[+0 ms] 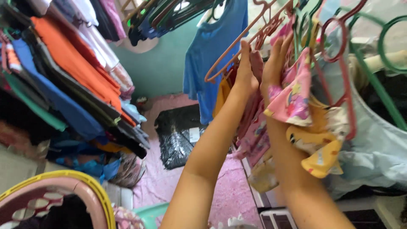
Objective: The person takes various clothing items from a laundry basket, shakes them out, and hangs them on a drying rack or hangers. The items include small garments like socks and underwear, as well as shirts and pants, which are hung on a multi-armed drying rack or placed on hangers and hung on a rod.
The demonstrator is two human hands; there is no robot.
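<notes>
Both my arms reach up to a rail of hanging clothes. My left hand grips a dusty pink garment hanging on a pink plastic hanger. My right hand pinches the edge of a small pink printed garment just right of it. A yellow printed garment hangs below that, against my right forearm. A blue T-shirt hangs behind my left hand.
Orange, blue and dark clothes hang in a dense row at left. A yellow-rimmed pink basket sits at bottom left. A black plastic bag lies on the pink floor. Green and red hangers and pale blue fabric fill the right.
</notes>
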